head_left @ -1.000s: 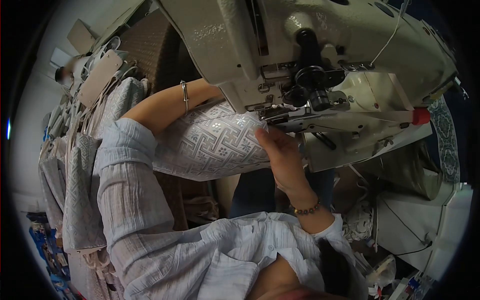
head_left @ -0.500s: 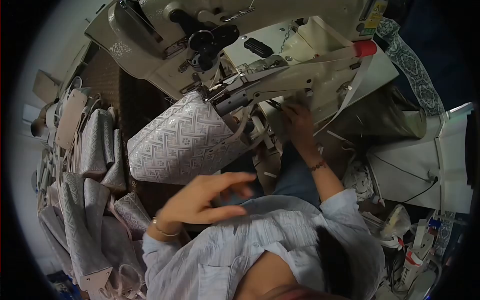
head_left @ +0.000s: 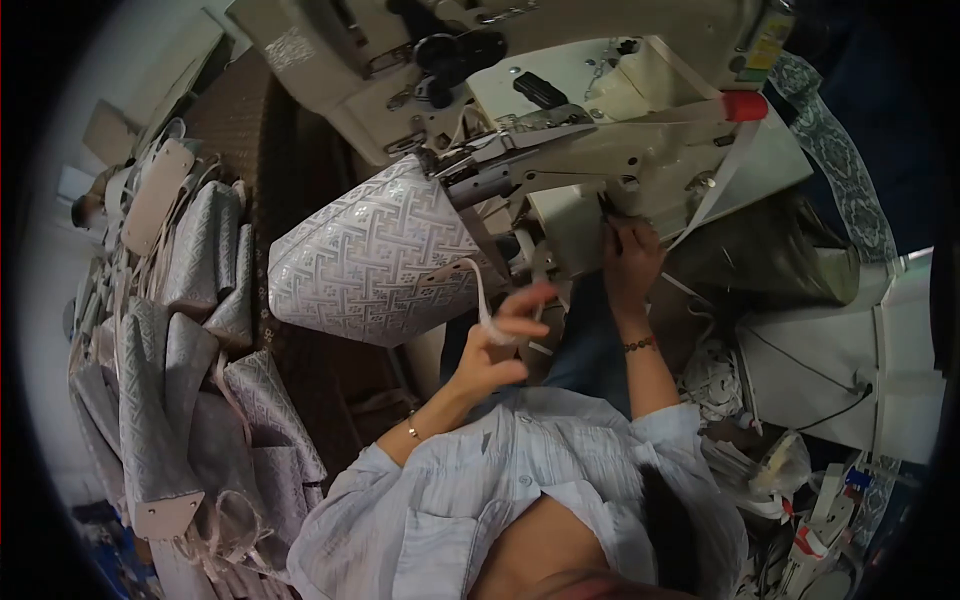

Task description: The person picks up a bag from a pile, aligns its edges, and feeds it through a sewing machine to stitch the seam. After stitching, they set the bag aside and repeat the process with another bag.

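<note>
A bag with a silver-white woven pattern (head_left: pixel 375 265) hangs on the narrow arm of a sewing machine (head_left: pixel 580 160). From its lower right side a pale strap (head_left: pixel 482 290) curves down to my left hand (head_left: pixel 497 345) and overlaps its fingers. Those fingers are spread and slightly blurred, with the thumb apart. My right hand (head_left: pixel 632 255) is closed below the machine arm, by the machine's pale casing. Between its fingertips a small dark pointed tool (head_left: pixel 606 205) sticks up; most of it is hidden.
Several similar patterned bags (head_left: pixel 160 390) are piled on the left. White tape runs from a red spool (head_left: pixel 744 107) on the machine. Patterned ribbon (head_left: pixel 835 150) hangs at the upper right. Tangled white cord (head_left: pixel 712 380) and tools (head_left: pixel 820 530) lie on the right.
My left hand has moved up and right, to the strap, which now shows beside the bag. The right hand has shifted slightly with the dark tool. The view has moved a little.
</note>
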### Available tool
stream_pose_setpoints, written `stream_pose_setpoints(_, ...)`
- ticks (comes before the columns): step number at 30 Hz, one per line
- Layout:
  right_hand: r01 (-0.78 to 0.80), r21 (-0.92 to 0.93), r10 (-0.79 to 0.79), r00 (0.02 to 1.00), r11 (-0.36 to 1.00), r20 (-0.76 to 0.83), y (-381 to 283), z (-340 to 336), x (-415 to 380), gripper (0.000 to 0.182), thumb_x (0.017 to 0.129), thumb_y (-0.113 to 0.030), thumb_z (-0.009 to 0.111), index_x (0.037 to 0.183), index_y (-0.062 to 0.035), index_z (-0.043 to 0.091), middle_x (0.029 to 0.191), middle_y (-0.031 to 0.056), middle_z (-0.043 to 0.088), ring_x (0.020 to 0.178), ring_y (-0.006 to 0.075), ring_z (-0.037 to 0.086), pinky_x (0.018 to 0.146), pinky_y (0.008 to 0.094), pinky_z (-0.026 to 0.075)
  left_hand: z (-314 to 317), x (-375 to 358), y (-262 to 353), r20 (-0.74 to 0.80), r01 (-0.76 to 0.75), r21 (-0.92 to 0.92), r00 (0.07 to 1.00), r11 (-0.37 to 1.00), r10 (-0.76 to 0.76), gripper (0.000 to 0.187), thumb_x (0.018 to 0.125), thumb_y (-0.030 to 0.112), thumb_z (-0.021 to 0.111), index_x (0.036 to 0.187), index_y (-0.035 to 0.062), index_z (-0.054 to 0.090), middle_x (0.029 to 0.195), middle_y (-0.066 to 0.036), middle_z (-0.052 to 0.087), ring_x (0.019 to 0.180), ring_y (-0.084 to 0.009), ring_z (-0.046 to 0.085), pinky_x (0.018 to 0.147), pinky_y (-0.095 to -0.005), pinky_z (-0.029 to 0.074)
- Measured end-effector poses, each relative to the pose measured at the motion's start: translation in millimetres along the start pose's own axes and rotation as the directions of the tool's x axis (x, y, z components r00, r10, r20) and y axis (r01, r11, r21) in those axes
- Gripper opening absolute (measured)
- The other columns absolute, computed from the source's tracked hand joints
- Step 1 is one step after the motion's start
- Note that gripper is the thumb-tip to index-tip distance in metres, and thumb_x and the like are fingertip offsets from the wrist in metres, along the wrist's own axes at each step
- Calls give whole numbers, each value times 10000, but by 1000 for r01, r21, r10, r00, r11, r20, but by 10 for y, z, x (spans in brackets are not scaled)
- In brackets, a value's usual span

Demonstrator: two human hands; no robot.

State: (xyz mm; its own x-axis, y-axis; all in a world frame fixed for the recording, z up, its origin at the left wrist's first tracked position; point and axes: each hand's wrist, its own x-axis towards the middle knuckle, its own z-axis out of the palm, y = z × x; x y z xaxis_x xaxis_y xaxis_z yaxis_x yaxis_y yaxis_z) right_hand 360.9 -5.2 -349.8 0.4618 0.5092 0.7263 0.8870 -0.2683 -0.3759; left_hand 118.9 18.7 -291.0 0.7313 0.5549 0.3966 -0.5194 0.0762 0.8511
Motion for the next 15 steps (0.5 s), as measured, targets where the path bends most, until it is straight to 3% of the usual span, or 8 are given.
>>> stream_pose_setpoints(2,37,-118,-37,999,992,-4,8,-15,-7,158,820,-179,685,973,-145,668,881,14,585,870,256,559,743,400,419,-68,-209,309,137,20,-237,990,971,13,598,730,430,781,1182,68,631,1365,-255,444,1351,-401,301,1104,-528,144)
stream_pose_setpoints(5,34,-175,-15,994,984,106,2,-66,36,156,850,-228,666,993,-166,680,941,-14,610,908,231,556,774,393,406,-320,-225,779,471,-190,-62,860,980,196,782,694,462,798,1312,60,538,1323,-274,479,1274,-390,424,1100,-521,131)
stream_pose_setpoints(7,60,-205,-46,996,977,73,-70,-113,81,161,871,-223,652,1016,-162,687,1023,-5,623,940,242,565,788,382,422,-282,-445,1024,472,-77,-102,874,992,116,772,664,435,828,1280,48,569,1273,-269,521,1215,-356,500,1099,-523,107)
stream_pose_setpoints(8,73,-202,-57,995,977,86,-139,-140,126,161,871,-223,652,1016,-162,687,1023,-5,623,940,242,565,788,382,422,-266,-517,1089,365,5,-174,929,985,60,654,641,297,861,1192,27,635,1117,-212,609,1041,-287,602,1022,-453,302)
stream_pose_setpoints(10,102,283,-110,994,954,14,-425,-193,326,184,887,-224,636,1034,-124,684,1005,41,638,913,273,591,759,348,452,-319,-790,1240,206,133,-132,973,982,-104,588,629,223,860,1142,15,660,1037,-179,619,935,-250,609,902,-394,381)
stream_pose_setpoints(12,-150,670,-155,915,727,373,-955,-289,568,213,914,-232,610,1014,-53,668,877,73,654,801,238,615,697,309,465,-339,-817,1386,-21,249,126,969,960,-248,395,640,37,774,1024,-19,704,812,-86,585,685,-169,554,582,-270,434)
stream_pose_setpoints(13,-299,739,-192,845,604,499,-1125,-165,585,227,928,-237,596,1001,-32,660,834,62,657,764,182,606,679,286,458,-362,-826,1435,-21,245,129,969,961,-245,395,640,37,774,1024,-19,704,812,-86,585,685,-169,554,582,-270,434)
stream_pose_setpoints(15,-443,765,-252,763,468,596,-1339,95,611,246,941,-242,583,987,-11,652,791,52,661,728,126,597,660,263,451,-445,-893,1559,-103,200,632,979,749,-174,299,652,10,690,949,-9,714,764,-72,527,665,-181,534,602,-278,420)
